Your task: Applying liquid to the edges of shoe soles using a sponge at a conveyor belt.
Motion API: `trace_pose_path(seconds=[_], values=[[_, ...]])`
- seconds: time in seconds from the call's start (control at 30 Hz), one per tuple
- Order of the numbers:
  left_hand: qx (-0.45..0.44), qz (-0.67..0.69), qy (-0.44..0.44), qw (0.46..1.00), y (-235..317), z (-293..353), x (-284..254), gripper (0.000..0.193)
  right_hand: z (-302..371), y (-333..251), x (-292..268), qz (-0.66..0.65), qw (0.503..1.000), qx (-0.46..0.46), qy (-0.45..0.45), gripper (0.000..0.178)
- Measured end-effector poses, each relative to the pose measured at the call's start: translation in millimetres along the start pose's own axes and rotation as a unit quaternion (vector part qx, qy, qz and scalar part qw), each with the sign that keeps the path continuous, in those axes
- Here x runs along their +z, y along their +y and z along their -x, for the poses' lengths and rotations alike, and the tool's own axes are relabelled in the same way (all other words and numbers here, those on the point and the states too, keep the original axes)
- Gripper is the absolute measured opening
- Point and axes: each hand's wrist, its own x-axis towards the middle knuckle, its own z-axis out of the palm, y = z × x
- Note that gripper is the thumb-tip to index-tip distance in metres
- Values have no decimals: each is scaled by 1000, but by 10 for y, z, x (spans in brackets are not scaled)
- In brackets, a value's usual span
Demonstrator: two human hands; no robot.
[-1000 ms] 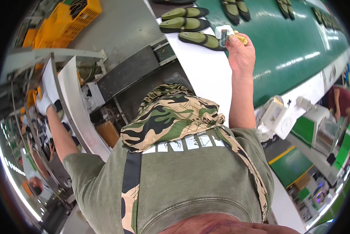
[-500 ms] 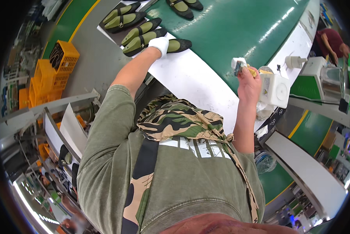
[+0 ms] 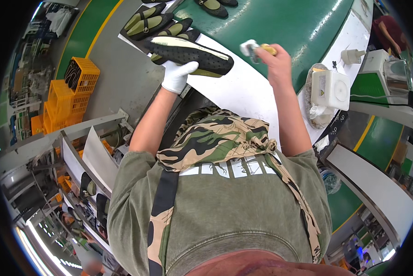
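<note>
The left hand [image 3: 175,78], in a white glove, grips a black shoe [image 3: 190,54] above the near edge of the surface [image 3: 243,94], toward its left end; its thumb lies along the shoe, the other fingers are largely hidden. The shoe is tilted with its dotted sole turned upward. The bare right hand [image 3: 279,64] pinches a small yellow-handled tool [image 3: 267,48] — its whitish head is too blurred to identify — over the surface, apart from the shoe. More shoes [image 3: 150,26] stand at the left corner, and a white container [image 3: 330,89] sits near the right edge. The step in hand looks like presenting the shoe with the tool at the ready; bringing the two together would call for a steady left grip and a controlled reach leftward — without knocking the neighbouring shoes.
</note>
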Motion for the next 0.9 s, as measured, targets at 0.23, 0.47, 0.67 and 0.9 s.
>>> trace_pose_path(seconds=[0.23,0.47,0.67,0.9], values=[[131,-259,26,957,516,455,237,69,-39,110,706,91,994,-12,-62,16],[264,-521,9,812,1074,588,339,42,109,100,1256,31,993,16,-113,19],[259,-508,61,819,998,713,-49,49,462,-394,1860,-59,972,50,-223,18],[137,-484,145,852,1111,915,-323,61,602,-685,2463,-94,935,8,-341,20]])
